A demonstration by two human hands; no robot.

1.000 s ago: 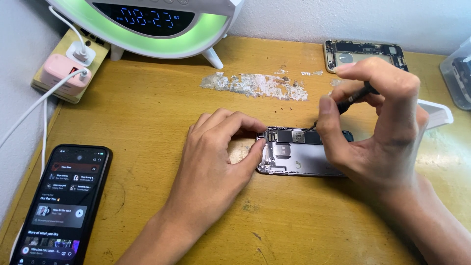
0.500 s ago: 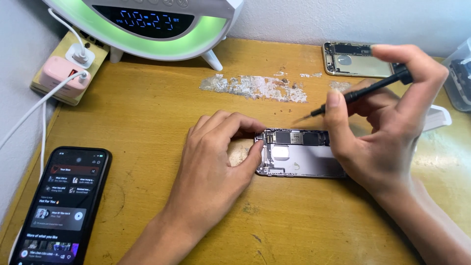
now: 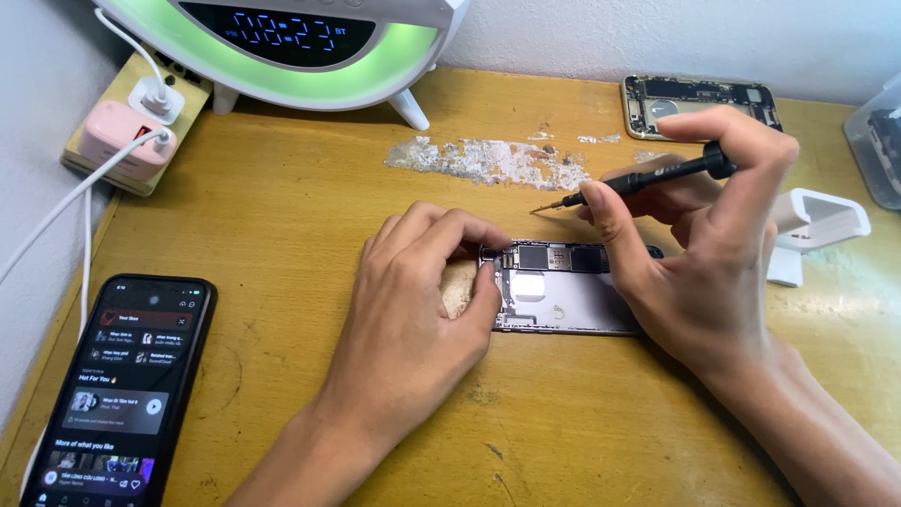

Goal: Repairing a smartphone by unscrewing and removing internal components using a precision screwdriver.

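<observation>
Right hand [image 3: 713,272]: fingers clamped on a black screwdriver [image 3: 648,180], tip raised clear of the opened phone chassis [image 3: 563,296]. Left hand [image 3: 413,310]: fingers pinched together at the chassis's left end. Chassis lies flat at desk [image 3: 282,216] centre; lit phone [image 3: 117,394] well apart, left.

My worn wooden desk [image 3: 282,216] against a pale wall [image 3: 657,38].

My green-glowing clock lamp [image 3: 291,47] stands at the desk's back edge by the wall; a patch of scraped finish [image 3: 488,161] lies just right of it, the wall running on down the desk's left side.
</observation>
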